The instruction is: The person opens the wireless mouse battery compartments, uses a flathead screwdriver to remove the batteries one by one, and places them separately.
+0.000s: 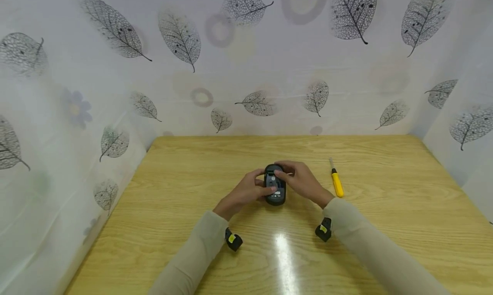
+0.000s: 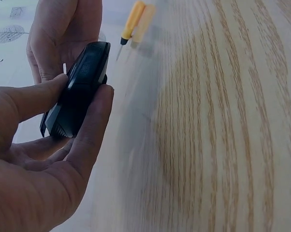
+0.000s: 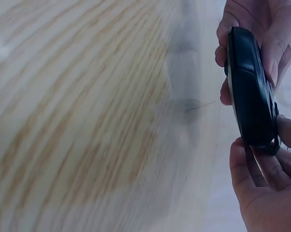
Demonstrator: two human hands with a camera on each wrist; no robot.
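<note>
A black computer mouse (image 1: 280,198) is held above the table with its underside, which bears a label, turned up toward the head camera. My left hand (image 1: 246,189) grips it from the left side, the thumb lying across the underside near the label. At the far end, my right hand (image 1: 302,179) holds the mouse between thumb and fingers. In the right wrist view, a thin piece at that end of the mouse (image 3: 252,96) stands slightly off the body, by the right thumb. The left wrist view shows the mouse (image 2: 80,92) edge-on between both hands.
A screwdriver (image 1: 337,184) with a yellow handle lies on the wooden table (image 1: 185,166), right of the hands. Leaf-patterned cloth (image 1: 269,64) hangs behind the table and along both sides. A black wrist camera (image 1: 233,240) sits under the left sleeve, another (image 1: 323,229) under the right.
</note>
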